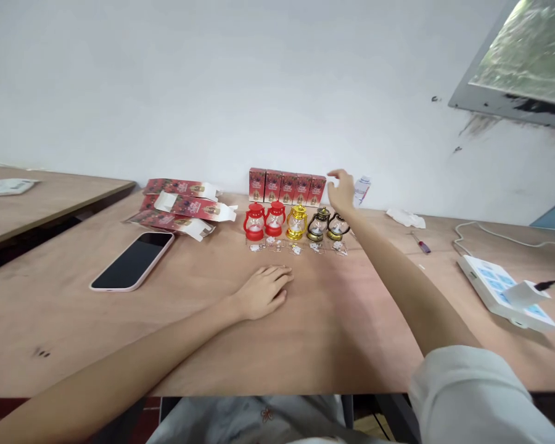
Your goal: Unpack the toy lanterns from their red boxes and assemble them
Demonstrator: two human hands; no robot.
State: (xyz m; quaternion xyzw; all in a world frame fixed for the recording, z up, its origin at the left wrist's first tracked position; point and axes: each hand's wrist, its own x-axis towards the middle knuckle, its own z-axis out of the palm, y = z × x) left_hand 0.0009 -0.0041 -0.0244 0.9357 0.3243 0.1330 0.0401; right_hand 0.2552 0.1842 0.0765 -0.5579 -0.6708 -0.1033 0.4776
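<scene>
My left hand [267, 292] lies flat on the table, fingers stretched out, holding nothing. My right hand [341, 190] is raised behind the lanterns, beside the right end of a row of upright red boxes [288, 187]. Its fingers are curved and apart, with nothing visible in them. In front of the boxes stand small lanterns side by side: two red lanterns [254, 223], one gold lantern [296, 223] and two dark bronze lanterns [318, 225]. My right forearm passes close to the rightmost one. Small white tags with thin wire pieces [296, 249] lie before the lanterns.
Flattened red boxes [185, 206] and a phone [133, 261] lie at left. Behind my right hand a small white packet [361, 190] leans on the wall. To the right are a crumpled white wrapper [406, 217], a screwdriver [420, 243] and a power strip [504, 293] with cables.
</scene>
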